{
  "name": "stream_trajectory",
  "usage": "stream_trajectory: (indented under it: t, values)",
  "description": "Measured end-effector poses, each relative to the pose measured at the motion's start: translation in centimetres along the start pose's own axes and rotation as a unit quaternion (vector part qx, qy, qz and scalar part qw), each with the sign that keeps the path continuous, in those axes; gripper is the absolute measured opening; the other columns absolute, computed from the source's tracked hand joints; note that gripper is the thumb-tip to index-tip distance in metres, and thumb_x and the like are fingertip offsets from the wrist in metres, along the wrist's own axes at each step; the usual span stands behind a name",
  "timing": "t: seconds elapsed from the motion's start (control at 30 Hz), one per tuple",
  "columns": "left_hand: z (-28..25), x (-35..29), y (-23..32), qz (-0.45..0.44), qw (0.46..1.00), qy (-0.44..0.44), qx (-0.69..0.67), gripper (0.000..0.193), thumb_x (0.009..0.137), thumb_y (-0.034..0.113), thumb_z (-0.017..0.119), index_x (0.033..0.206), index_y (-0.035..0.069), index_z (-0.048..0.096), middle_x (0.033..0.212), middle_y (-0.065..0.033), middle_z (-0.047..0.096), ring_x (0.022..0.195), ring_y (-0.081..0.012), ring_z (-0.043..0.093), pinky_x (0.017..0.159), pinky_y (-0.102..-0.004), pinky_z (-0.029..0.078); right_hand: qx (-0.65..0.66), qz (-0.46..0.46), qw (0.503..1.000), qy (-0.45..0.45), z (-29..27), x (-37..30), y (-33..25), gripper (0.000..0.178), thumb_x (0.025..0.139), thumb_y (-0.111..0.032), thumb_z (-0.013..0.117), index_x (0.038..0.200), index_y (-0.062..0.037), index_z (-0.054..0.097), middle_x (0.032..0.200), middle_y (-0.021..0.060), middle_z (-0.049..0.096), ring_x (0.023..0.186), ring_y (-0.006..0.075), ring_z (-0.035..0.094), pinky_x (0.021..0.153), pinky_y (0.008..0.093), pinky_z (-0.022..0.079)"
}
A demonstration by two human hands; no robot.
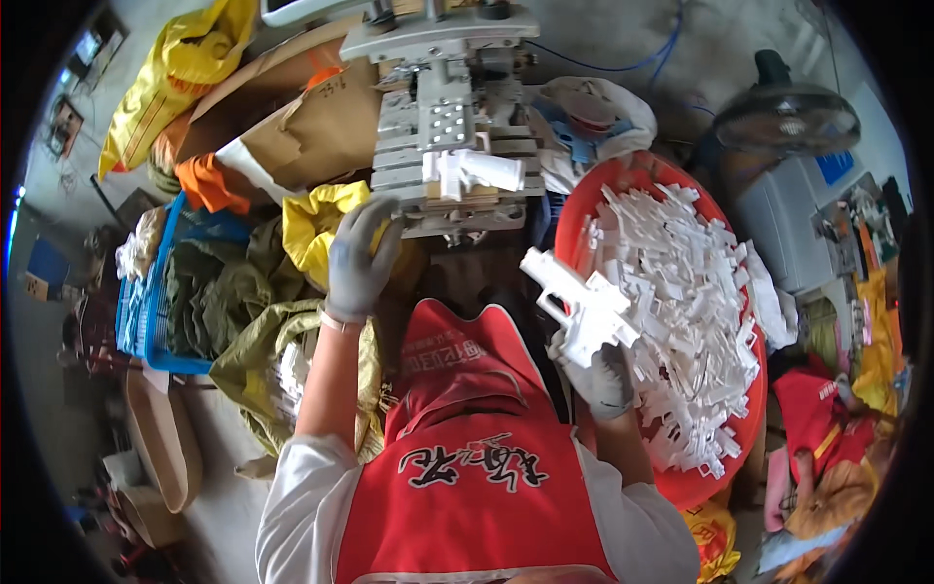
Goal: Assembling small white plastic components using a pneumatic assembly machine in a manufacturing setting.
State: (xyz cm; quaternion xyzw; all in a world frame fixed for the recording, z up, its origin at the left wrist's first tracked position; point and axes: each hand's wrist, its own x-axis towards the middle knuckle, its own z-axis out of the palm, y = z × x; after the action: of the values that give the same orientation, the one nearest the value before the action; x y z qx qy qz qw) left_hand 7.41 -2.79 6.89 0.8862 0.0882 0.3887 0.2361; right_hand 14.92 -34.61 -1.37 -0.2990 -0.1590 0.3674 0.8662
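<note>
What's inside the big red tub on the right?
Inside the red tub is a heap of white gun-shaped parts. The heap hides the bottom and lower layers; the right hand and its white piece cover some of the left edge.

Red apron [477,530], black white-edged lettering [501,470]; white sleeves [309,492]; grey gloves [352,273]; thin left wristband [339,322].

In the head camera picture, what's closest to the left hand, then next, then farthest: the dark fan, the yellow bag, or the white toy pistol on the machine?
From the left hand:
1. Yellow bag: right by it, mostly left.
2. White toy pistol: ahead and right, on the machine.
3. Dark fan: far right.
</note>
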Motion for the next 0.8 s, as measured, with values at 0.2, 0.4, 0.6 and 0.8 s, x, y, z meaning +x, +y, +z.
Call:
stream_trajectory:
  t: [0.2,0.4,0.6,0.8]
  values:
    - [3.4,6.3,-3.6,0.137,0.988,-0.070,0.027,0.040,0.077,0.018,0.067,0.112,0.004,0.056,0.105,-0.0158,0.059,0.094,-0.0334,0.057,0.082,-0.0375,0.047,-0.273,-0.119,0.947,0.118,-2.5,0.7,-1.7,0.040,0.091,-0.009,0.054,0.129,-0.0017,0.044,0.116,0.0125,0.057,0.099,0.0182,0.059,0.088,0.0310,0.047]
    - [3.7,8.2,-4.3,0.050,0.981,-0.176,-0.067,0.031,0.072,0.008,0.067,0.100,0.002,0.059,0.097,-0.0151,0.062,0.089,-0.0330,0.059,0.077,-0.0363,0.047,-0.236,-0.136,0.951,0.143,-1.3,4.9,-3.7,0.041,0.093,-0.006,0.048,0.133,-0.0024,0.040,0.118,0.0094,0.056,0.104,0.0170,0.056,0.090,0.0312,0.046]
    - [2.1,4.6,-4.2,0.020,0.994,0.057,-0.086,0.030,0.074,0.000,0.064,0.104,0.002,0.059,0.102,-0.0113,0.064,0.081,-0.0225,0.063,0.073,-0.0306,0.050,-0.392,-0.170,0.899,0.092,1.0,14.6,-4.8,0.034,0.091,-0.004,0.050,0.125,-0.0032,0.048,0.119,0.0055,0.053,0.109,0.0173,0.054,0.091,0.0280,0.042]
    - [-3.0,-5.3,-7.6,-0.119,0.986,0.109,-0.029,0.023,0.082,0.004,0.061,0.104,0.001,0.060,0.106,-0.0118,0.065,0.091,-0.0190,0.063,0.080,-0.0276,0.050,-0.748,-0.308,0.575,-0.121,6.0,20.3,-4.1,0.041,0.078,-0.003,0.059,0.118,-0.0110,0.056,0.112,0.0119,0.056,0.104,0.0310,0.054,0.091,0.0363,0.043]
